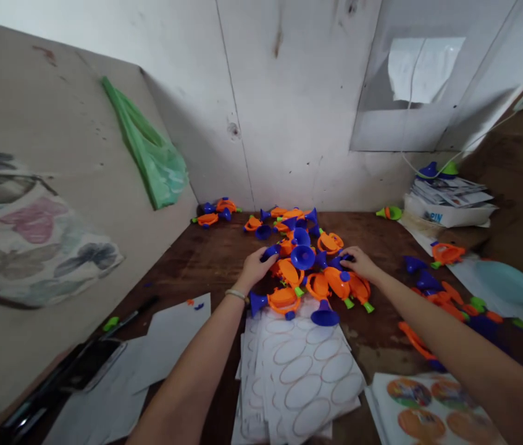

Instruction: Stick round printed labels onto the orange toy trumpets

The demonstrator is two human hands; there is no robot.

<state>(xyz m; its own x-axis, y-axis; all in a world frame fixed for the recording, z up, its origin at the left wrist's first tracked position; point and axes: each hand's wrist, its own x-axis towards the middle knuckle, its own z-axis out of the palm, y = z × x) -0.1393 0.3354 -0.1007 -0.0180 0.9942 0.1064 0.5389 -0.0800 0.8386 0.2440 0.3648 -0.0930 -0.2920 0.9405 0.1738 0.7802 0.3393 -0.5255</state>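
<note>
A heap of orange toy trumpets with blue bells and green mouthpieces lies in the middle of the brown table. At the heap's left side, my left hand is closed round the blue bell of one toy trumpet. Across from it, my right hand has its fingers closed on another blue bell at the right side. Between both hands, a round blue bell faces me. The bodies of the two held trumpets are partly covered by others.
Sheets with oval outlines lie before the heap, and a sheet of round orange stickers sits at lower right. More toy trumpets lie right. A phone and papers are left. A green bag hangs on the left panel.
</note>
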